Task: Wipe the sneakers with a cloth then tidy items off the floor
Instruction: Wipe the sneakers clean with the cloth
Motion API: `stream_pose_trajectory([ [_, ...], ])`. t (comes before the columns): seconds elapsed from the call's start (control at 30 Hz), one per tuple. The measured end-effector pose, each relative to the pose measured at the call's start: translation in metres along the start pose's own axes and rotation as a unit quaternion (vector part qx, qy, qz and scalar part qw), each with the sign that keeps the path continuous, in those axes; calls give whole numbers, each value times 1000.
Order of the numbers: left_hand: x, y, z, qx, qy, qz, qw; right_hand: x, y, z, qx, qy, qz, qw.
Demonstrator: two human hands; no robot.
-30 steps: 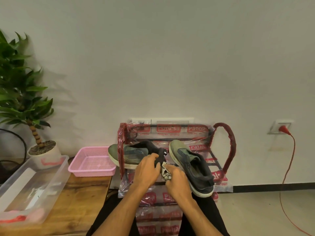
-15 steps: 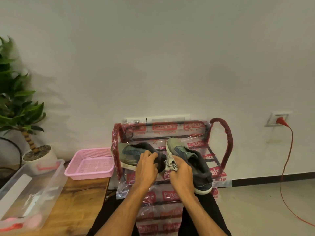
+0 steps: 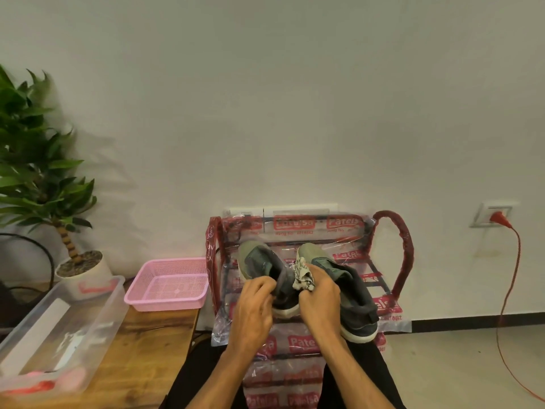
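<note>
Now the left sneaker [image 3: 259,261] points toward the back of the rack [image 3: 392,231], no longer sideways as a second ago. The left hand [image 3: 253,305] curls its fingers round the heel collar. The right hand [image 3: 320,293] pinches the bunched cloth [image 3: 302,274], now higher, against the right sneaker [image 3: 348,287]. Both sneakers sit atop the rack.

Two sneakers [image 3: 257,261] [image 3: 349,293], one cloth [image 3: 302,276]

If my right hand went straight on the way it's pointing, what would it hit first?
Likely the toe of the right sneaker: the right hand, gripping the cloth, points forward along that shoe's inner side. Beyond it is the plastic-wrapped rack. Depth is unclear from one view.
</note>
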State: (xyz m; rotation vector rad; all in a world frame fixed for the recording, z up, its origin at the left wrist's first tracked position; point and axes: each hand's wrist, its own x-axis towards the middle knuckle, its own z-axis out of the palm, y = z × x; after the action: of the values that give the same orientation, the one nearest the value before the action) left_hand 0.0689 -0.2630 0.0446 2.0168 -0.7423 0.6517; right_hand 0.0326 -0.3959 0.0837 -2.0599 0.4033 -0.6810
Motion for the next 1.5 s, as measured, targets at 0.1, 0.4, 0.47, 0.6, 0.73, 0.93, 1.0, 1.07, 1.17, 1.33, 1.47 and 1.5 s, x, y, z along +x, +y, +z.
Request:
stream_pose_trajectory([
  [0.1,2,-1,-2,-54,16,-80,995,1,-4,6,-28,-7,-40,999],
  [0.4,-30,-5,-2,-165,-38,-306,937,2,5,6,-118,-154,-68,979],
  [0.47,-23,-6,-7,-140,-66,-321,934,0,6,9,-120,-155,-85,977],
  [0.6,-13,-7,-22,-61,-138,-316,937,-9,3,19,-148,-161,-125,968],
  [0.73,-11,-13,-31,-69,-147,-341,926,-18,-8,23,-177,-156,-185,954],
  [0.93,-16,-17,-44,-76,-121,-322,936,-30,11,30,-206,-142,-265,931],
  [1.0,-16,-16,-46,-88,-121,-317,937,-45,18,30,-230,-144,-316,909],
  [1.07,-16,-17,-49,-106,-124,-315,935,-57,24,30,-252,-153,-371,881],
  [1.17,-11,-13,-52,-147,-157,-319,923,-51,26,30,-285,-147,-391,863],
  [1.33,5,-9,-46,-176,-209,-324,906,-25,15,34,-276,-124,-275,912],
  [1.47,11,-5,-36,-179,-185,-325,910,-43,24,27,-256,-103,-272,922],
  [1.5,11,-7,-33,-183,-173,-329,910,-51,27,24,-256,-110,-283,918],
])
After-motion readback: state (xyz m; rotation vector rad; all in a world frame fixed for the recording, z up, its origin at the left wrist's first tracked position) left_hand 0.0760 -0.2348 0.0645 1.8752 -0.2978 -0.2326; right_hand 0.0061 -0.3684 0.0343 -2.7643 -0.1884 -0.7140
